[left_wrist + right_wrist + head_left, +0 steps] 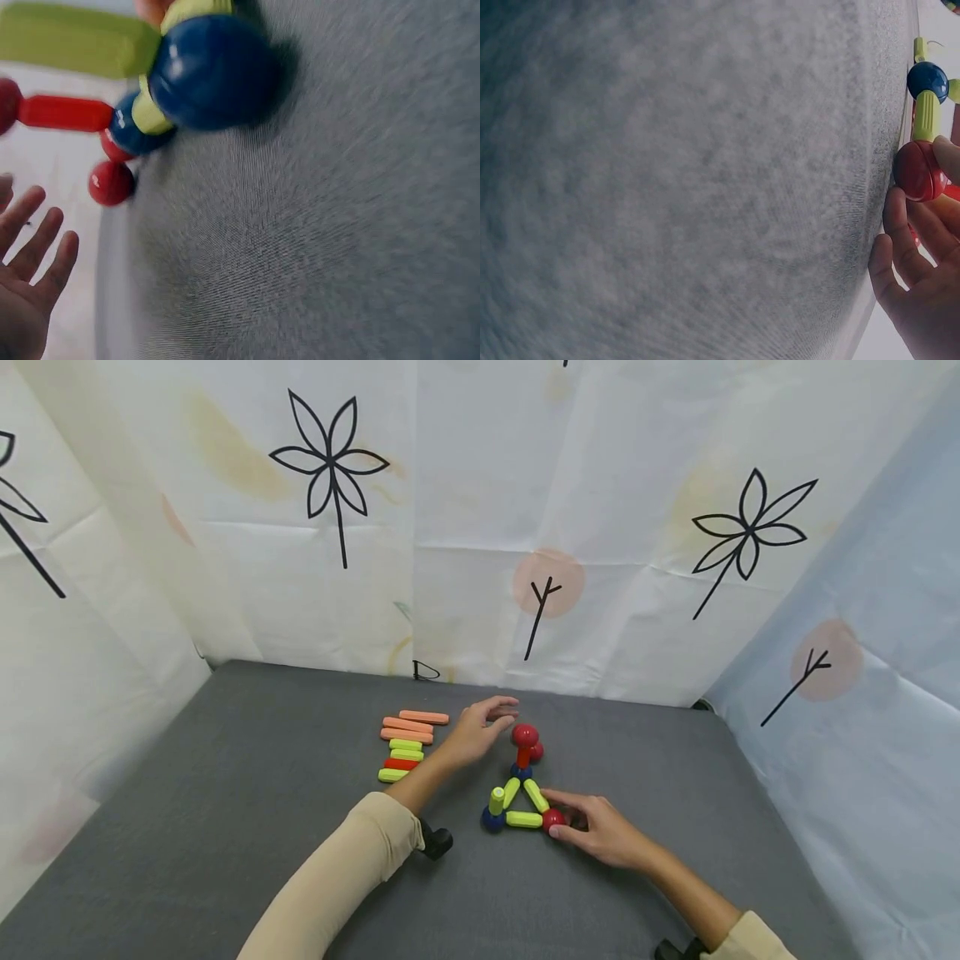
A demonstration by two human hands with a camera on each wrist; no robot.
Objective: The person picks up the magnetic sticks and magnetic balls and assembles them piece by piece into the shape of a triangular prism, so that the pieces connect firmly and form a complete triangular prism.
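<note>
We've a gray tbl; on it, btwn our hands, sits our stick-&-ball triangle. Our R hand pinches its near-R corner; our L hand, fingers loosely extended, holding nada, hovers nr the far corner. L of it we've loose sticks in a row, orange/lime/red. Smallest: red ball in our R pinch, blue ball at near-L corner.
</note>
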